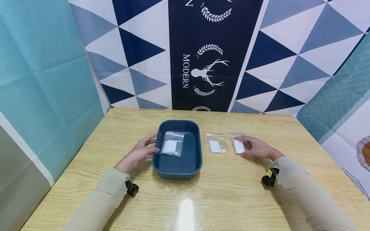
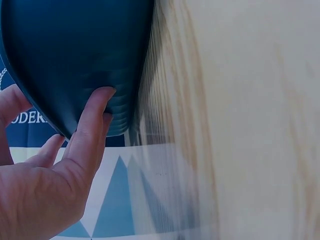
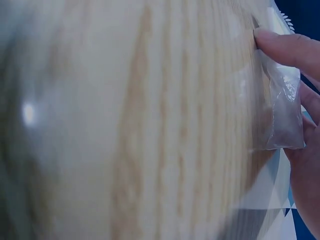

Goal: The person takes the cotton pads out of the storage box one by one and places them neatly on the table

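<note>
A dark blue plastic bin (image 1: pixel 179 169) stands on the table, with a clear zip bag (image 1: pixel 176 136) holding a white piece inside it. My left hand (image 1: pixel 140 150) holds the bin's left side; in the left wrist view, fingers (image 2: pixel 90 120) lie against its outer wall near the rim. To the right of the bin, another clear zip bag (image 1: pixel 215 146) with a white rectangular piece lies flat. Beside that one, my right hand (image 1: pixel 258 148) pinches a third such bag (image 1: pixel 238 147) by its sides. The right wrist view shows the bag's clear plastic (image 3: pixel 285 110) between thumb and fingers.
The wooden tabletop (image 1: pixel 219 199) extends around the bin and bags. Behind it hangs a patterned cloth (image 1: pixel 199 99) with triangles and a deer print. A pale blue cloth (image 1: pixel 57 96) hangs on the left. Small black cameras (image 1: pixel 131 188) sit at both wrists.
</note>
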{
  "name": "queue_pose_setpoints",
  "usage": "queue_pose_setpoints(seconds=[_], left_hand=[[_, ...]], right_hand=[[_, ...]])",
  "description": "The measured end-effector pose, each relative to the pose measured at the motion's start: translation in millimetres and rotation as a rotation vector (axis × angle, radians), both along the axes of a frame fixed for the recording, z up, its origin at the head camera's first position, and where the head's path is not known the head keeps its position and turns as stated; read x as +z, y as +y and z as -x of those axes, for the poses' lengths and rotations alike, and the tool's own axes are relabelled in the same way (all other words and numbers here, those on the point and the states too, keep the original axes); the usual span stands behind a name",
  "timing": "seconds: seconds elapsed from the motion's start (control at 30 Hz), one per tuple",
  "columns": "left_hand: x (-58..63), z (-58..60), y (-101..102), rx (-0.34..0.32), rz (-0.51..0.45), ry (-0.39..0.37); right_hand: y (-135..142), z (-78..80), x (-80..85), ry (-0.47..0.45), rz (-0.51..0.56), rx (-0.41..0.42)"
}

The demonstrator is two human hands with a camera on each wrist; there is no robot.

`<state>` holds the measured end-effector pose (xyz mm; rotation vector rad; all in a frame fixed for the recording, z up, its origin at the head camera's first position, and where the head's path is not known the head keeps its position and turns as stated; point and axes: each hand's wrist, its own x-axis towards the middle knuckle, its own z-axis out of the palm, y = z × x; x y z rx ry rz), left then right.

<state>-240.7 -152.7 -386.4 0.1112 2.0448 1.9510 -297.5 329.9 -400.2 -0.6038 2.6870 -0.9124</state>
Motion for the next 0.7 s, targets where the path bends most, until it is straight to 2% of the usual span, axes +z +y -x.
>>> queue_pose_setpoints(seconds=[0.37, 0.57, 0.7], left_hand=[[1.6, 0.2, -0.3, -0.002, -0.01, -0.008], [1.0, 0.3, -0.3, 0.002, -0.008, -0.004], [0.6, 0.1, -1.0, 0.002, -0.005, -0.005]], right_hand=[[-0.9, 1.5, -5.7, 0.001, 0.042, 0.048], [-0.3, 0.9, -3.9, -0.012, 0.043, 0.004], [-1.7, 0.3, -3.1, -0.038, 0.091, -0.033]])
